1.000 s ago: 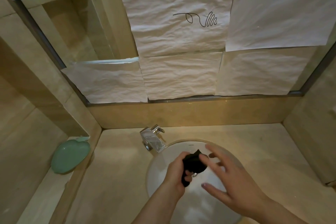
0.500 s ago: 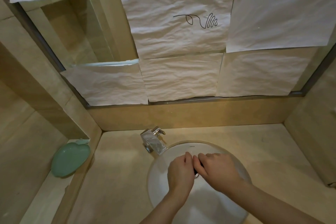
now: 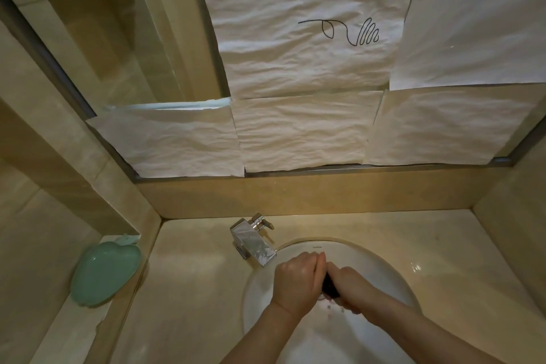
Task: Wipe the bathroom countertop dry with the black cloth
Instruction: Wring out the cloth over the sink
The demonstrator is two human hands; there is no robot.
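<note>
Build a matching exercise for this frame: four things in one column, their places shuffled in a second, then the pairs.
Things:
1. small black cloth
2. mint-green apple-shaped dish
3. square chrome faucet
4. creased white paper sheets

Places:
A. over the mirror
B. at the white basin's back-left rim
C. squeezed between both hands above the basin
D. on the lower left ledge

Pairs: 1-C, 2-D, 3-B, 4-A

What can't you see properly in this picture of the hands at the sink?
- Black cloth, head view: mostly hidden inside the left hand and right hand.
- White round sink basin: near part cut off by the bottom edge.
- Mirror: mostly covered by crumpled white paper sheets.
</note>
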